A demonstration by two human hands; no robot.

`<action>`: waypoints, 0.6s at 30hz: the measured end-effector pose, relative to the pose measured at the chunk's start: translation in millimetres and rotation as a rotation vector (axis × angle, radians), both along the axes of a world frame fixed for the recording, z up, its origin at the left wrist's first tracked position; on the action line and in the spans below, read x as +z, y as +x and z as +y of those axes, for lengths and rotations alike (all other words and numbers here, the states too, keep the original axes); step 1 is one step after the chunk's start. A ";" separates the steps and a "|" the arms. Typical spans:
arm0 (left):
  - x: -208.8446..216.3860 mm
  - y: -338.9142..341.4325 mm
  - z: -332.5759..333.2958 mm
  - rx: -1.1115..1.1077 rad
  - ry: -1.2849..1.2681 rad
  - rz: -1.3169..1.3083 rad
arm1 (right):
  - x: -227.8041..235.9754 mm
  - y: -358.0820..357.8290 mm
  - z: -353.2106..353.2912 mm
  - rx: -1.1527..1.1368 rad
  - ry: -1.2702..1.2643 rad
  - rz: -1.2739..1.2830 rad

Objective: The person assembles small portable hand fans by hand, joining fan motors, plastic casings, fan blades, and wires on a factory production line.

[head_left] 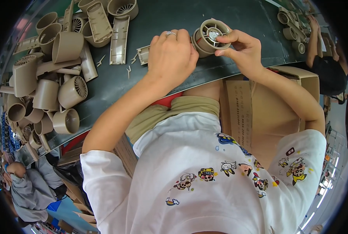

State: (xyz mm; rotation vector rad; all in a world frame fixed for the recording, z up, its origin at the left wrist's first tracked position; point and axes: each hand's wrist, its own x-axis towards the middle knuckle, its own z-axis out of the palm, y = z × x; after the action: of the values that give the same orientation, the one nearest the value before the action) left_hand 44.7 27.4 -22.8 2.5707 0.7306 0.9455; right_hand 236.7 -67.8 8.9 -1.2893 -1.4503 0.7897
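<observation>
My right hand (242, 46) holds a tan cylindrical fan housing (197, 42) at the table's near edge, thumb and fingers at its rim. Its spoked round opening faces up, with a silver round part (213, 36) in the middle. Beside it on the left, my left hand (172, 56) is closed, knuckles up, its side close against the housing. What its fingers hold is hidden. From under that hand juts the end of a tan ribbed shell piece (143, 55); whether it is gripped or lies on the table, I cannot tell.
Tan cylindrical housings (67, 47) and long shell pieces (120, 40) are heaped on the dark green table (158, 17) at left. Small tan forked bits (128, 71) lie nearby. An open cardboard box (275, 113) stands below the edge. Other people (330, 72) sit at far right and lower left.
</observation>
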 end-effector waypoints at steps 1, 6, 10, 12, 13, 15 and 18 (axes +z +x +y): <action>0.4 -0.2 0.6 0.001 0.003 0.001 | -0.1 -0.7 0.3 0.001 0.003 0.001; -2.4 -0.8 -0.6 -0.013 -0.016 -0.007 | 12.7 -1.0 1.8 0.133 0.040 -0.042; -1.2 0.5 -1.0 -0.001 0.005 -0.023 | 13.8 7.2 7.1 0.214 0.135 -0.252; -1.1 0.4 -0.5 0.023 0.017 -0.015 | 11.1 1.0 6.7 0.076 0.181 -0.323; -1.1 0.1 -0.2 0.024 0.017 -0.015 | 11.3 -1.7 5.2 0.078 0.181 -0.323; -0.8 -0.5 -0.3 0.032 0.012 -0.027 | 12.2 -6.4 1.8 0.008 0.189 -0.403; 0.4 0.2 -0.1 0.022 0.013 -0.019 | 11.8 -1.8 2.2 0.025 0.194 -0.404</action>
State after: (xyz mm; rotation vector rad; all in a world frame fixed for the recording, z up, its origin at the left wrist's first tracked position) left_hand 44.9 27.3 -22.4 2.5667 0.7517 0.9832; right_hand 234.9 -65.6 20.7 -1.3308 -1.8165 0.4018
